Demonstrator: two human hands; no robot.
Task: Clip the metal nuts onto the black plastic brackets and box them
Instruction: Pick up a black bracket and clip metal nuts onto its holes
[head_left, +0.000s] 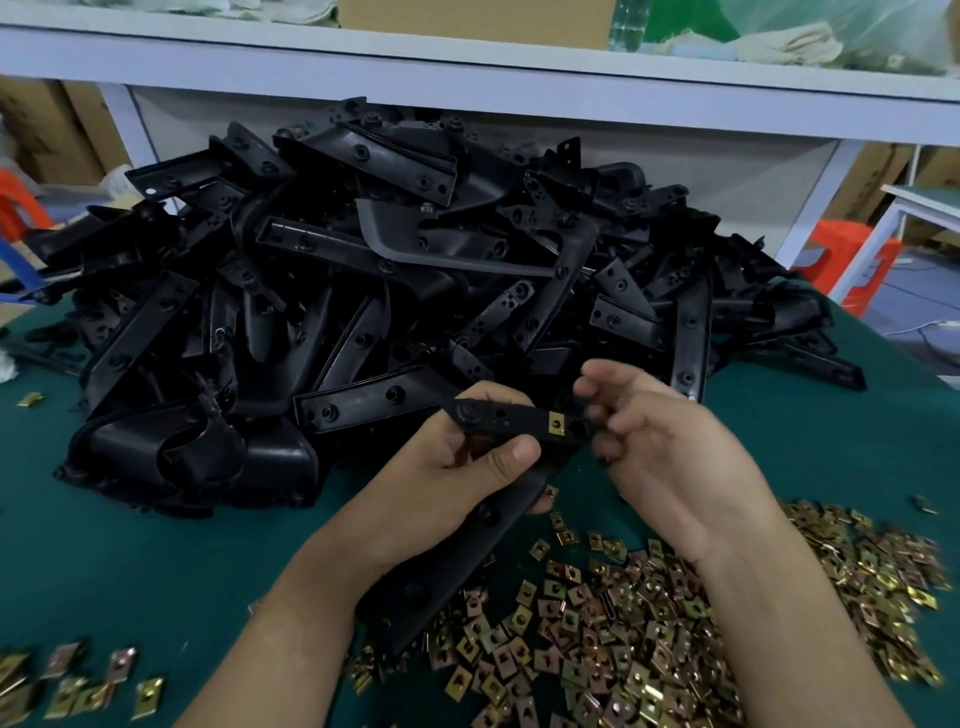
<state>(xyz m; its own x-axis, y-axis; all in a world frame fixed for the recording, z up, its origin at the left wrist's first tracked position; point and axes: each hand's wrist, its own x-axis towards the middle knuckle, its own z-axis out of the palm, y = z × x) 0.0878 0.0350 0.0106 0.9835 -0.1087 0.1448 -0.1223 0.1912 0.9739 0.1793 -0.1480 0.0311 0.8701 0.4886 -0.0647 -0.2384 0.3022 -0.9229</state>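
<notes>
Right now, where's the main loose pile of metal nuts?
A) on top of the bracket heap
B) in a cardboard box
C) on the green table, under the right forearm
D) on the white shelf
C: the nuts lie spread on the green table under and around the right forearm, in front of the bracket heap.

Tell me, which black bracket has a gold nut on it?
The bracket gripped in the left hand: a gold nut sits near its right end. I see none on the piled brackets.
</notes>
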